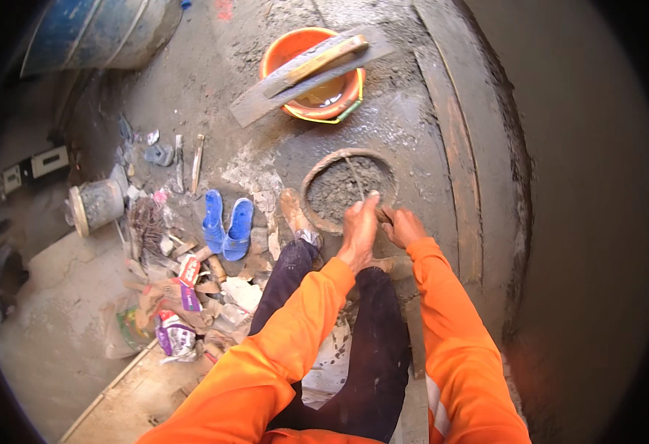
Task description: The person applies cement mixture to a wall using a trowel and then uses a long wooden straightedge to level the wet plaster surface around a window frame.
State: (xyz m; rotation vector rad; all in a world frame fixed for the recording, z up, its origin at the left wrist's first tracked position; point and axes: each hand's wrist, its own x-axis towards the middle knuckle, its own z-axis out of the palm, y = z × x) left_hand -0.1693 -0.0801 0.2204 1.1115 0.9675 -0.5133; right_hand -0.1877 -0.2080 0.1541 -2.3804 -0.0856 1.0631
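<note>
A round, mortar-crusted bucket (312, 176) full of wet grey mortar (343, 183) stands just in front of my feet. My left hand (360, 228) is closed at its near rim, gripping the thin bucket handle that runs across the opening. Beside it, my right hand (404, 225) has its fingers curled round a short brown handle (382, 214); the rest of that tool is hidden. Farther off, an orange bucket (271, 61) holds murky water. Across its top lies a long plastering float (254, 103) with a wooden grip.
Blue slippers (238, 228) lie left of my foot, beside rubble and torn packaging (176, 333). A dirty white pail (101, 204) lies tipped over at the left, and a blue barrel (106, 33) is at the far left. A wooden board (457, 155) runs along the right.
</note>
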